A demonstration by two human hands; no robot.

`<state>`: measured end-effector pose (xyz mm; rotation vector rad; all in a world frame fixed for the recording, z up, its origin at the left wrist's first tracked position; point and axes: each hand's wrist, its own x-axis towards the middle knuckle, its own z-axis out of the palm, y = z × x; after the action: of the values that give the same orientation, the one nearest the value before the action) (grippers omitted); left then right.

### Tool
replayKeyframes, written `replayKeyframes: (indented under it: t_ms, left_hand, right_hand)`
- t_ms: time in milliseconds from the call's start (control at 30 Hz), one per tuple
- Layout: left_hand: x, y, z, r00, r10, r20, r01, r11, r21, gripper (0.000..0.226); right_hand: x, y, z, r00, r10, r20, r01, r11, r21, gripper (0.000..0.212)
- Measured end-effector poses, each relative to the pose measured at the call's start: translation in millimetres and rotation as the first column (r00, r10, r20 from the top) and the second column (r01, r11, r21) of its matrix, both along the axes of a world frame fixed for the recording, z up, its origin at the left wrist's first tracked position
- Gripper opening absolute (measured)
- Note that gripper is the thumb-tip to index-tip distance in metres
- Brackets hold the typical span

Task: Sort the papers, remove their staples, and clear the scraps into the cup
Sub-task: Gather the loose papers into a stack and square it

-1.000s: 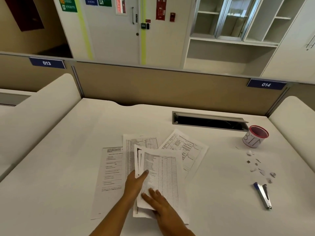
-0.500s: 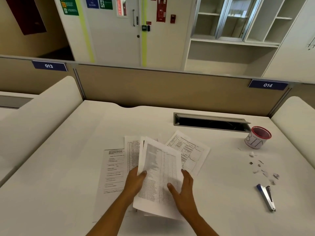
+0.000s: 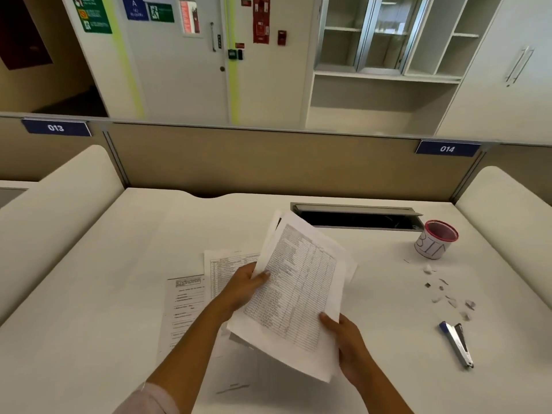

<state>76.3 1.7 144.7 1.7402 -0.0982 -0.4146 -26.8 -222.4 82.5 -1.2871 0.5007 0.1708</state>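
On the white table, a sheaf of printed papers is now lifted clear, tilted, where earlier it lay lower. The left hand grips its left edge, the right hand its lower right corner. Two sheets lie beneath; one cup, scattered scraps and one stapler sit by the right edge.

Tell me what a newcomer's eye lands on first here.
Both hands, left and right, hold a sheaf of printed papers tilted up above the desk at centre. To the right sits a red-rimmed cup marked BIN, with paper scraps strewn before it.
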Motion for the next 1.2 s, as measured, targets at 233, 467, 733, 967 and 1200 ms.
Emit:
replayKeyframes:
  t_ms: [233, 467, 733, 967, 1200]
  left_hand:
    - [31.8, -17.7, -43.7, 0.998, 0.033, 0.055, -0.047, 0.960, 0.275, 0.028]
    - [37.9, -29.5, -77.4, 0.992, -0.115, 0.058, 0.058, 0.800, 0.597, 0.050]
    - [24.6, -26.5, -98.5, 0.934, -0.325, 0.145, 0.079, 0.588, 0.805, 0.062]
    - [22.2, -24.0, -105.3, 0.939, -0.298, 0.171, 0.050, 0.612, 0.789, 0.064]
    - [-9.5, -15.1, -107.9, 0.970, 0.125, 0.209, -0.243, 0.495, 0.834, 0.075]
  right_hand:
    - [29.6, -6.3, -4.6, 0.974, -0.225, 0.038, 0.227, 0.934, -0.275, 0.039]
    - [56.3, 4.8, -11.0, 0.956, -0.276, -0.104, 0.163, 0.787, -0.595, 0.038]
    - [62.1, 7.7, -25.6, 0.947, -0.288, -0.140, 0.159, 0.802, -0.576, 0.069]
    - [57.0, -2.9, -20.3, 0.952, -0.260, -0.160, 0.174, 0.892, -0.418, 0.051]
    - [52.8, -8.7, -20.8, 0.973, -0.209, -0.098, 0.126, 0.836, -0.534, 0.055]
